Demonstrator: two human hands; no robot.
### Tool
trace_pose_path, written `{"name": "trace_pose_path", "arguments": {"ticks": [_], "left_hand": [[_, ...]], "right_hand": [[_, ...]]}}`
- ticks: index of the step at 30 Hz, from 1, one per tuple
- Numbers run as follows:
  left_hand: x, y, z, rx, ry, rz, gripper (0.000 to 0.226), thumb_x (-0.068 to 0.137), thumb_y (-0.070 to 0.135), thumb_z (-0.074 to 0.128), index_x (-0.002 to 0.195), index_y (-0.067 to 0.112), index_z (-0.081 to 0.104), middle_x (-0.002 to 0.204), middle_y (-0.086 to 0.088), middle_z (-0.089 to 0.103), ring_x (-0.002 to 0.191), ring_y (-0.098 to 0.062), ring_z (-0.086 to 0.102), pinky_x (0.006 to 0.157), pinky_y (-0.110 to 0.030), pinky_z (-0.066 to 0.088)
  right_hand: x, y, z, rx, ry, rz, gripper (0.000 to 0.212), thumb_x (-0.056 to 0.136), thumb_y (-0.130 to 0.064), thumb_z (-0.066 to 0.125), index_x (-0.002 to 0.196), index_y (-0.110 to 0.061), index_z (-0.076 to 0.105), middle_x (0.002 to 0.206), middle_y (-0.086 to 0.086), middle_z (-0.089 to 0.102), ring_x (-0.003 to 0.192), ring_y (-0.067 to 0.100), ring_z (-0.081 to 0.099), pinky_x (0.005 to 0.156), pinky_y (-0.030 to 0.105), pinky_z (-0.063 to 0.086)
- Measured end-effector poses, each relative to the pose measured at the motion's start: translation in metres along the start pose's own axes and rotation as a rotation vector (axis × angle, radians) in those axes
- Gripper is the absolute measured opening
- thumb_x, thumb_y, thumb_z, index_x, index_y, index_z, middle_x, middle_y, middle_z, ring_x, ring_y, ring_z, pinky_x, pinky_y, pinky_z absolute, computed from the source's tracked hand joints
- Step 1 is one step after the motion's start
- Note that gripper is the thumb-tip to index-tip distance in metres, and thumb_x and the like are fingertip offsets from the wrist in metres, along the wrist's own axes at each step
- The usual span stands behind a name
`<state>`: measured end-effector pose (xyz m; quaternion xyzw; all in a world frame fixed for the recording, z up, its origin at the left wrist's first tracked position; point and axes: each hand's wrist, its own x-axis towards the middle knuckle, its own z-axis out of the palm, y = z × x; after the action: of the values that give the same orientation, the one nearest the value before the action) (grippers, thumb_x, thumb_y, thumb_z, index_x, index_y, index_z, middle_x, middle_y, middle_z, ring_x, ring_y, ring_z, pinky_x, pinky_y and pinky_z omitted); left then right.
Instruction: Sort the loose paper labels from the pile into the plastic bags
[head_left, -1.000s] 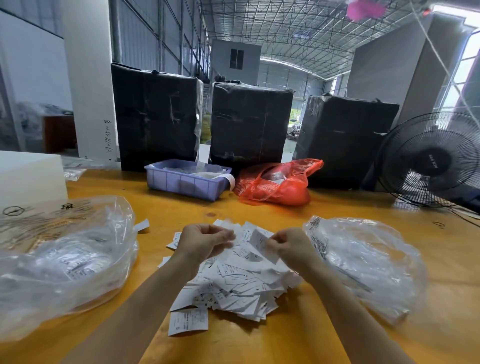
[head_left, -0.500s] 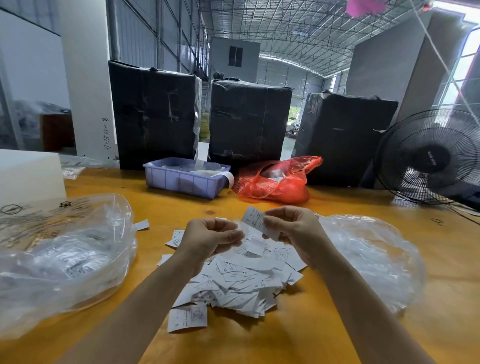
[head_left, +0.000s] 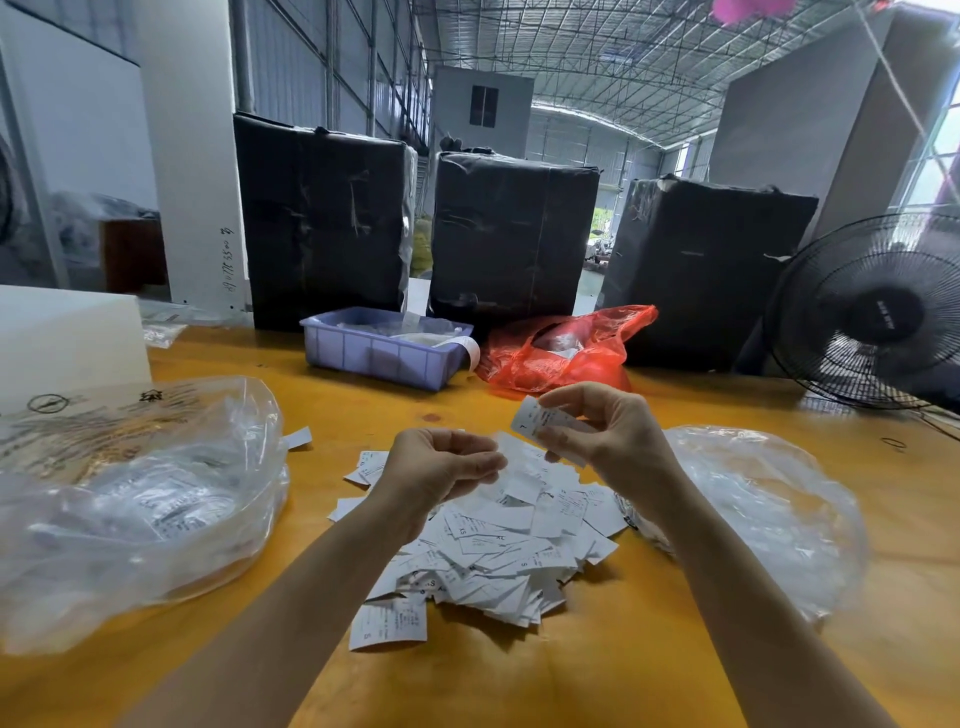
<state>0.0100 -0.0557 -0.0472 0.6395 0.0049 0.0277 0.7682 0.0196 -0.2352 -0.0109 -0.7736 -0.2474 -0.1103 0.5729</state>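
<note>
A pile of white paper labels (head_left: 498, 545) lies on the yellow table in front of me. My right hand (head_left: 608, 436) is raised above the pile and pinches one label (head_left: 535, 421) between thumb and fingers. My left hand (head_left: 441, 467) hovers over the pile's left part with fingers curled; whether it holds a label I cannot tell. A large clear plastic bag (head_left: 130, 504) holding labels sits to the left. A second clear plastic bag (head_left: 769, 519) lies to the right, touching the pile's edge.
At the back stand a purple bin (head_left: 379, 348), a red plastic bag (head_left: 561, 353) and three black-wrapped bales (head_left: 514, 234). A black fan (head_left: 872, 312) is at the far right, a white box (head_left: 67, 338) at the far left. A stray label (head_left: 297, 437) lies near the left bag.
My right hand rose from the pile with one label pinched and turned it upward. My left hand stayed over the pile, drifting slightly up.
</note>
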Motion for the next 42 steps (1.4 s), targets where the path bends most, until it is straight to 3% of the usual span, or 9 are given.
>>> {"name": "trace_pose_path", "arguments": {"ticks": [8, 15, 28, 34, 38, 42], "left_hand": [[0.0045, -0.0026, -0.0034, 0.014, 0.001, 0.004, 0.018, 0.068, 0.0, 0.078, 0.083, 0.005, 0.069, 0.072, -0.006, 0.073, 0.064, -0.014, 0.069, 0.064, -0.02, 0.052], [0.0045, -0.0025, -0.0031, -0.014, -0.004, -0.001, 0.019, 0.068, -0.004, 0.077, 0.083, 0.003, 0.069, 0.071, -0.005, 0.073, 0.062, -0.013, 0.07, 0.055, -0.016, 0.052], [0.0035, -0.0024, -0.0032, 0.007, -0.015, -0.007, 0.014, 0.071, 0.002, 0.076, 0.083, 0.004, 0.069, 0.072, -0.006, 0.074, 0.064, -0.013, 0.07, 0.058, -0.018, 0.054], [0.0017, -0.0028, -0.001, -0.004, -0.035, 0.006, 0.011, 0.077, 0.01, 0.072, 0.085, 0.003, 0.07, 0.072, -0.008, 0.073, 0.063, -0.012, 0.069, 0.058, -0.018, 0.054], [0.0006, -0.0016, -0.0014, -0.007, -0.029, 0.017, 0.017, 0.076, 0.012, 0.073, 0.088, 0.001, 0.069, 0.074, -0.007, 0.074, 0.065, -0.012, 0.07, 0.062, -0.018, 0.055], [-0.0005, -0.0002, -0.0005, -0.076, -0.01, 0.009, 0.01, 0.074, 0.001, 0.073, 0.081, 0.003, 0.067, 0.07, -0.009, 0.073, 0.061, -0.014, 0.07, 0.059, -0.018, 0.056]], "right_hand": [[0.0016, 0.001, -0.001, -0.095, -0.047, -0.022, 0.023, 0.073, 0.004, 0.075, 0.093, -0.007, 0.068, 0.088, 0.013, 0.068, 0.056, 0.007, 0.065, 0.049, 0.011, 0.046], [0.0011, 0.0035, -0.0003, -0.126, -0.051, -0.014, 0.023, 0.074, 0.004, 0.074, 0.093, -0.008, 0.068, 0.086, 0.01, 0.068, 0.056, 0.006, 0.065, 0.049, 0.011, 0.045], [0.0008, 0.003, 0.002, -0.197, -0.092, -0.009, 0.024, 0.075, 0.004, 0.073, 0.088, -0.015, 0.067, 0.086, 0.001, 0.067, 0.058, 0.009, 0.066, 0.055, 0.017, 0.053], [0.0002, 0.0025, 0.005, -0.22, -0.138, -0.002, 0.016, 0.076, -0.001, 0.074, 0.09, -0.008, 0.069, 0.088, 0.009, 0.067, 0.061, 0.014, 0.066, 0.059, 0.024, 0.057], [0.0016, 0.0033, 0.0046, -0.231, -0.046, -0.025, 0.014, 0.075, -0.004, 0.076, 0.088, -0.005, 0.07, 0.084, 0.011, 0.069, 0.065, 0.017, 0.065, 0.058, 0.022, 0.055], [0.0023, 0.0033, 0.0014, -0.129, 0.01, 0.005, 0.031, 0.077, -0.002, 0.074, 0.106, -0.007, 0.063, 0.088, 0.012, 0.068, 0.064, 0.012, 0.067, 0.051, 0.015, 0.05]]}}
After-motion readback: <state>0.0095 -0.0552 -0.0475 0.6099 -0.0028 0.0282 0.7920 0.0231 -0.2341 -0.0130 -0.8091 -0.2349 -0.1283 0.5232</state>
